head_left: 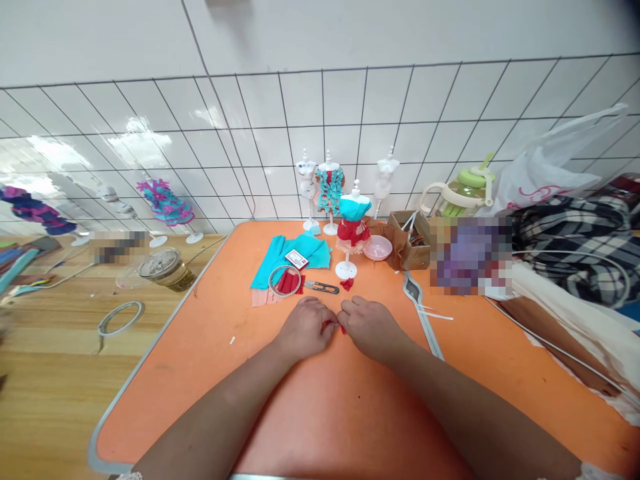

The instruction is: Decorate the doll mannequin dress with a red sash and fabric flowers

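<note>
My left hand and my right hand meet above the orange table, fingertips pinched together. A small piece of red fabric shows between them; my fingers hide the rest. Just beyond lie a red scrap and thread snips. To their left, a metal ring lies over folded red fabric, beside turquoise cloth with a small card on it. A mini dress form in a turquoise top and red skirt stands upright behind my hands.
More mini dress forms stand along the tiled wall. A pink bowl, a cardboard box and a grey zipper-like strip are to the right. A lidded cup and another ring occupy the wooden table at left.
</note>
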The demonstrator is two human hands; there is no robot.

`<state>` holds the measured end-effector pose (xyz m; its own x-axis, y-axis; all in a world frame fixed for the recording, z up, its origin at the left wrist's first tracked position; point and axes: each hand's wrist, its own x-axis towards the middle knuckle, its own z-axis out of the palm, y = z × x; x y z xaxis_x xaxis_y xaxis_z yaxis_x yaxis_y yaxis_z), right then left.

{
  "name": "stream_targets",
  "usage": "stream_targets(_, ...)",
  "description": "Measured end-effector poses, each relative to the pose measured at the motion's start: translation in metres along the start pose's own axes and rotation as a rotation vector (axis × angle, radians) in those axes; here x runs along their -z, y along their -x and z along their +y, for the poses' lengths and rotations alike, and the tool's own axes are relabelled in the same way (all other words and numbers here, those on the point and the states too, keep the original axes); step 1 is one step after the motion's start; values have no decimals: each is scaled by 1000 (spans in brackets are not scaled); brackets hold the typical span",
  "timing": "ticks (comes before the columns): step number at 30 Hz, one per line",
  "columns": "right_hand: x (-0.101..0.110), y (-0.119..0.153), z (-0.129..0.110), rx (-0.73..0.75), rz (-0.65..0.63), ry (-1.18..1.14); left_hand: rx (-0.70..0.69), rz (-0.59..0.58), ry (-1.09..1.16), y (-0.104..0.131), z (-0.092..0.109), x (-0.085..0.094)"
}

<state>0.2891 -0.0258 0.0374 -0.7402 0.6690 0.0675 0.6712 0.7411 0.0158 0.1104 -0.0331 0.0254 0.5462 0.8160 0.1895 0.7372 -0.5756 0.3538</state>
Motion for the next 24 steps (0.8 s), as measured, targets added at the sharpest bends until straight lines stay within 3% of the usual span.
stream_targets(3,2,0,4,-20,140,-155,133,82,71,0,-2,-2)
stream_targets(5,1,-2,8,-92,299,-364,229,134,164,0,-5,-3)
stream_targets(7,-4,-6,11,-212,373,-644,314,162,287,0,-7,-4)
stream_targets(11,-22,-15,13,-444,171,-1239,369,176,404,0,-9,-7)
stream_targets(14,-29,-18,13,-558,37,-1522,373,191,409,0,-8,-8)
stream_targets(18,-27,-17,15,-631,8,-1715,402,194,422,0,-6,-9)
stream_targets(24,-27,-16,18,-649,-8,-1794,446,173,480,-1,-4,-10)
